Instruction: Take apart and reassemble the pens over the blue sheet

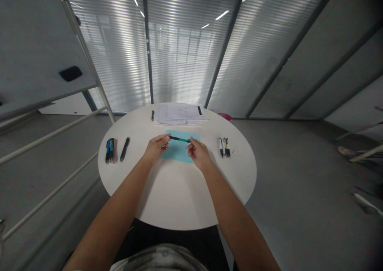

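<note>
A green and black pen (pixel 179 139) is held level between my two hands, above a light blue sheet (pixel 177 153) on the round white table. My left hand (pixel 156 148) pinches the pen's black end. At its other end, the fingers of my right hand (pixel 198 152) are closed on the dark tip. A single black pen (pixel 125 149) lies to the left of my left hand. Over to the right of my right hand is a small row of white, yellow and black pens (pixel 224 148).
Blue, green and red pens (pixel 110 150) lie together at the left of the table (pixel 176 207). Stacked papers (pixel 179 114) sit at the back, with a small dark pen (pixel 152 115) beside them. A whiteboard on a metal frame (pixel 103 93) stands at the left.
</note>
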Motion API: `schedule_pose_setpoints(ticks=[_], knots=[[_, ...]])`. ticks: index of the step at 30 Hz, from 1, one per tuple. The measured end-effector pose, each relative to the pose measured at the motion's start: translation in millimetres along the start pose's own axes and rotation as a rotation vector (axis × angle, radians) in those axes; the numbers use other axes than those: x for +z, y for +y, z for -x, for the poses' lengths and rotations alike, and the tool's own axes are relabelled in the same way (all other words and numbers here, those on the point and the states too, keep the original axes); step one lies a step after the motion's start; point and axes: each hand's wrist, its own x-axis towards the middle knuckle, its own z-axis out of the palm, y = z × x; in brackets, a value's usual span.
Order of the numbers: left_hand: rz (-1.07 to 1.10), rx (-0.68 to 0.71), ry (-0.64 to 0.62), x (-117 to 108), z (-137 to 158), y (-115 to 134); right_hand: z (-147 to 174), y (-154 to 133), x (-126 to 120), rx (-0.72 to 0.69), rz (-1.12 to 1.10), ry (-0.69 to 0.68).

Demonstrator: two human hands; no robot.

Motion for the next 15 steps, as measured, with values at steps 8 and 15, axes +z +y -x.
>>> schedule_pose_setpoints(ticks=[8, 15], knots=[[-0.069, -0.042, -0.039, 9, 5, 0, 5, -15, -2, 0.080, -0.241, -0.015], [-0.109, -0.072, -0.110, 5, 5, -5, 6, -15, -8, 0.070, -0.279, -0.134]])
